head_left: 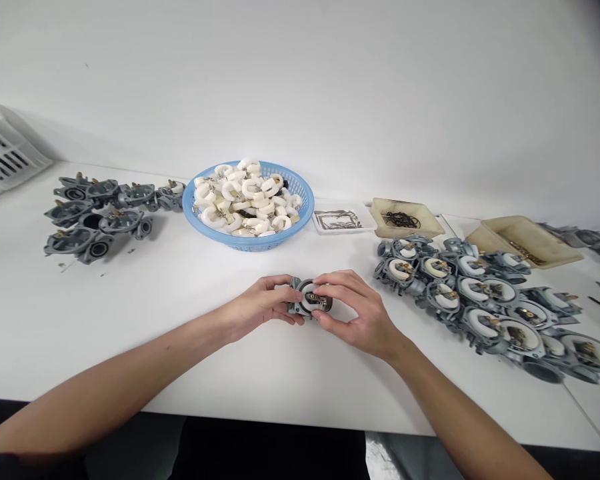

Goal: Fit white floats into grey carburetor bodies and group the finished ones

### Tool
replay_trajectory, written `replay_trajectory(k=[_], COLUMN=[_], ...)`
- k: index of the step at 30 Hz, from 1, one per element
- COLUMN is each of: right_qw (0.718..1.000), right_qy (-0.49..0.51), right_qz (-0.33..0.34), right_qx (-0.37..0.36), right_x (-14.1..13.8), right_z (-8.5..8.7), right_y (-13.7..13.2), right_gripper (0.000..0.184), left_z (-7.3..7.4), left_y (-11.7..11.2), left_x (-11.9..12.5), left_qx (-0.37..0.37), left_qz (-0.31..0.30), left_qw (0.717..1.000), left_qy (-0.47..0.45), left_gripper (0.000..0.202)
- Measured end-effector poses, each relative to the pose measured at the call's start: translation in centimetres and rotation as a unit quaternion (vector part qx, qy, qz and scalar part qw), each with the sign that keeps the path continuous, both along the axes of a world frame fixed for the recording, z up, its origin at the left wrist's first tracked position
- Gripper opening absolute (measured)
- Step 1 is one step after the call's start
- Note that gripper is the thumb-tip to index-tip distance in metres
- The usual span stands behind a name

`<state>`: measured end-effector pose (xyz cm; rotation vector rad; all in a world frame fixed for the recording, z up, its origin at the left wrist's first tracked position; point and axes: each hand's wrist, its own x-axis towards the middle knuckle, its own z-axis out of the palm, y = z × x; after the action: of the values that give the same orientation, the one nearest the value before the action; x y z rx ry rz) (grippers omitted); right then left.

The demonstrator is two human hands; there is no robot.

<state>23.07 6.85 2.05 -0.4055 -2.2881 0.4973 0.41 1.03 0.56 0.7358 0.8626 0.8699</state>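
At the middle of the table sits a grey metal carburetor body, its open side facing up. Inside it is a white float, with a dark ring around the rim and brass parts in the centre. My left hand grips the carburetor body from the left, thumb on top near the float. From the right, my right hand closes on the same carburetor, with fingertips on the top rim by the float and the thumb at the near side. Fingers partly cover the rim, so how the ring is seated is hard to see.
Behind stands a blue basket piled with white floats. A white tray of thin metal pins and a cream tray of black rings are beside it. Several carburetors with floats fill the right; others lie left.
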Motion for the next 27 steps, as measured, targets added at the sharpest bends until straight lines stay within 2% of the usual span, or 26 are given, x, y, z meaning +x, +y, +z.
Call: replay_trajectory(k=[27], right_qw=[1.000], right_qy=[-0.001], right_qz=[0.003], right_qx=[-0.001], right_x=[-0.04], right_z=[-0.08], right_y=[0.03], right_gripper=[0.034], left_z=[-0.04], left_y=[-0.01], left_x=[0.00], left_qx=[-0.002], left_qz=[-0.002], left_qw=[1.000], left_qy=[0.000], left_gripper=[0.023])
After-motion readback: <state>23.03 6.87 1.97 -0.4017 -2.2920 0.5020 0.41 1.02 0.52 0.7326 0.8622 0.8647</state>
